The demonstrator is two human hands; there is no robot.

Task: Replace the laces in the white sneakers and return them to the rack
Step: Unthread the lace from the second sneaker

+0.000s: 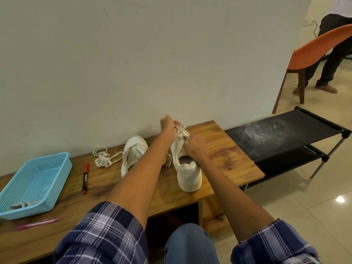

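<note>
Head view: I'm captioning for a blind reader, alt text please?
Both hands, left hand and right hand, pull a lace through a white sneaker on a wooden bench; its mate, a loose lace bundle and a black rack sit nearby.

Looks like room in home or office. Plain wall, shiny floor tiles, low wood desk, black shoe rack, orange chair with person sitting.
</note>
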